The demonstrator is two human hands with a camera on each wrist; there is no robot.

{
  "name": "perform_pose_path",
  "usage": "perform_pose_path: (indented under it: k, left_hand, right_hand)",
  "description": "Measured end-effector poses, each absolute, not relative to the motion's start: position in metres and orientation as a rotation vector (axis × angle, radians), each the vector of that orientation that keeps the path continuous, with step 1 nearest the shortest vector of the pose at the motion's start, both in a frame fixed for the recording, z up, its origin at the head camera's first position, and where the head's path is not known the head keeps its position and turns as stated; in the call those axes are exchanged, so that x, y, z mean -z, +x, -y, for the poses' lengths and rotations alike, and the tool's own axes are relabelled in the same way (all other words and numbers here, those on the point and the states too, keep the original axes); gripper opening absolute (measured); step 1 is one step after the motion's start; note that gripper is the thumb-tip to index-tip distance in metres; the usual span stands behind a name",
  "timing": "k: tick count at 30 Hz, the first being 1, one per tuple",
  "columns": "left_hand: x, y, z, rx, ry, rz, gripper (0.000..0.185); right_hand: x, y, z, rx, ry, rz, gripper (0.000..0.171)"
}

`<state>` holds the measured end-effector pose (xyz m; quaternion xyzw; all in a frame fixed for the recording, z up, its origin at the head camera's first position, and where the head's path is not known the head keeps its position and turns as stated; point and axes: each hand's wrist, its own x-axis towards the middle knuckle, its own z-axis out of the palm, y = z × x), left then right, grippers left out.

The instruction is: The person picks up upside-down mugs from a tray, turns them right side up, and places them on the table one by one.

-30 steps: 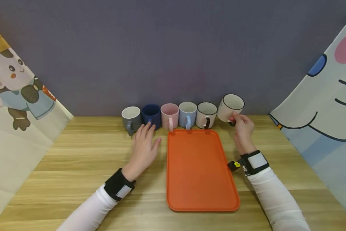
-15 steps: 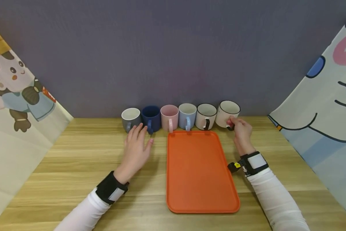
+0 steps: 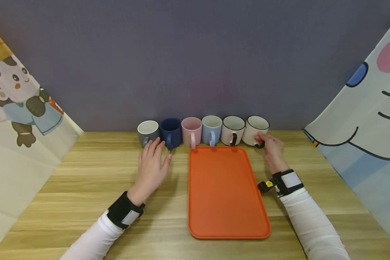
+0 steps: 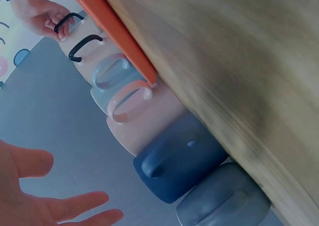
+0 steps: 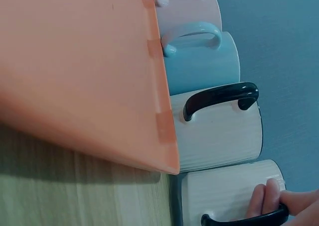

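Note:
Several mugs stand in a row against the back wall. At the row's right end, my right hand holds a white mug with a black rim by its black handle. Beside it is another black-rimmed white mug. Leftward follow a light blue mug, a pink mug, a dark blue mug and a grey mug. My left hand, fingers spread and holding nothing, hovers in front of the grey mug; its fingertips overlap that mug in the head view, but stand apart in the left wrist view.
An orange tray lies on the wooden table, its far edge close to the mug handles. A grey wall rises behind the row. Printed cloths hang at both sides.
The right-end white mug, tilted and raised a second ago, has come down level beside its neighbour, still in my right hand. My left hand has shifted left, from the dark blue mug toward the grey one.

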<state>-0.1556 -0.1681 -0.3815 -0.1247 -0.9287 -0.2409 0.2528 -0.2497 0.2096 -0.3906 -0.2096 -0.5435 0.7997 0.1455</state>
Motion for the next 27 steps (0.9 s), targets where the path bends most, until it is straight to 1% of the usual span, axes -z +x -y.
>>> perform_pose_path:
  k: [8,17,22,27]
  left_hand:
    - [0.3805,-0.1566,0.1679,0.667,-0.326,2.533,0.048]
    - [0.3816,-0.1561,0.1692,0.661,-0.315,2.539,0.049]
    - [0.3814,-0.1567,0.169,0.668,-0.317,2.529,0.048]
    - [0.3803,-0.1579,0.1692,0.659,-0.323,2.518,0.048]
  right_hand:
    - [0.3951,-0.2514,-0.2142,-2.312,-0.629,1.608,0.03]
    - [0.3985,-0.2548,-0.2119,-2.282,-0.571,1.709,0.03]
    - [0.3963,-0.255,-0.2114,-2.253,-0.592,1.775,0.028]
    - [0.3976,-0.2574,-0.2132,-2.236,-0.537,1.808,0.025]
